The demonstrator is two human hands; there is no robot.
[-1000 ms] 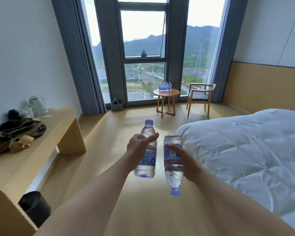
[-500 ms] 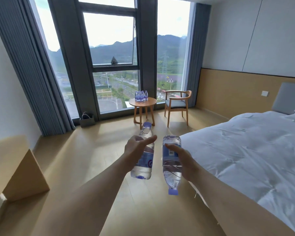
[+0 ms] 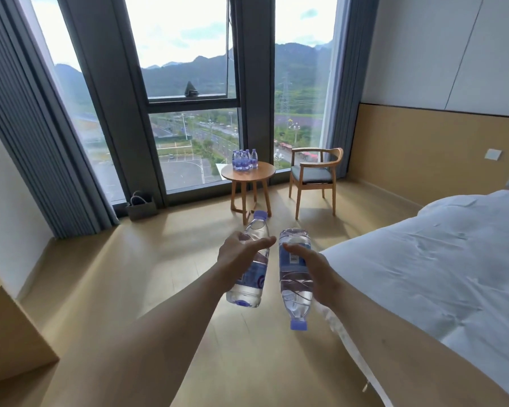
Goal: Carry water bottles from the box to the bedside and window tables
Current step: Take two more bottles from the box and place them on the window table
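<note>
Two grips clenched: left hand holds upright bottle, right hand an inverted bottle (cap down).

Our two forearms are bare right up to the frame's edge, with no sleeves over them. Our left hand and right hand are ungloved.

A hotel bedroom: made bed, armchair, tall windows.

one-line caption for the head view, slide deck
Left hand and right hand each hold a water bottle, one cap-up, one cap-down, facing the bottle-laden window table.
</note>
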